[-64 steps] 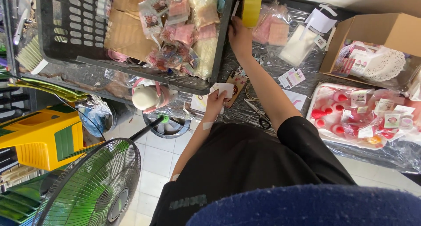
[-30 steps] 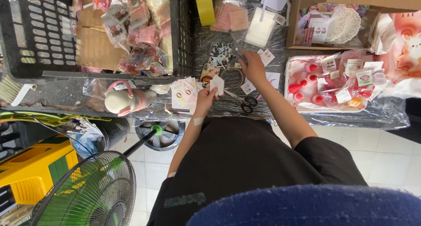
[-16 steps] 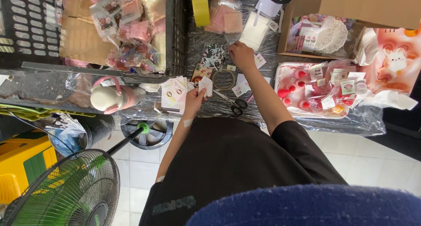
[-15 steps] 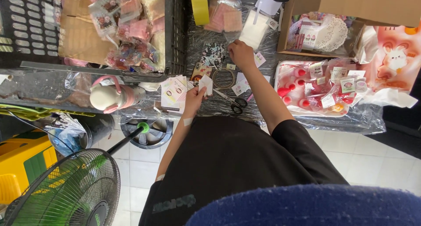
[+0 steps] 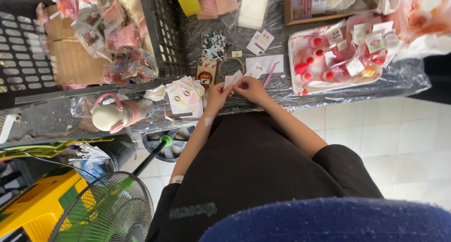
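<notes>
Both hands meet at the near edge of the plastic-covered table (image 5: 329, 89). My left hand (image 5: 217, 94) and my right hand (image 5: 250, 87) together pinch a small white card (image 5: 232, 78) between the fingertips. A stack of similar printed cards (image 5: 184, 97) lies just left of my left hand. A phone with a cartoon case (image 5: 206, 73) and a round metal ring (image 5: 231, 65) lie right behind the hands. A pink stick (image 5: 271, 73) rests on white paper (image 5: 263, 63) beside my right hand.
A black crate (image 5: 155, 40) full of packaged trinkets stands at the left. A tray of small red-capped bottles (image 5: 338, 59) sits at the right, a cardboard box (image 5: 324, 5) behind it. A white and pink bottle (image 5: 115, 115), a fan (image 5: 103, 209) and a yellow bin (image 5: 42, 209) are lower left.
My right hand has come back from the small items farther up the table and joined my left hand on the white card. The view has shifted closer to the table edge.
</notes>
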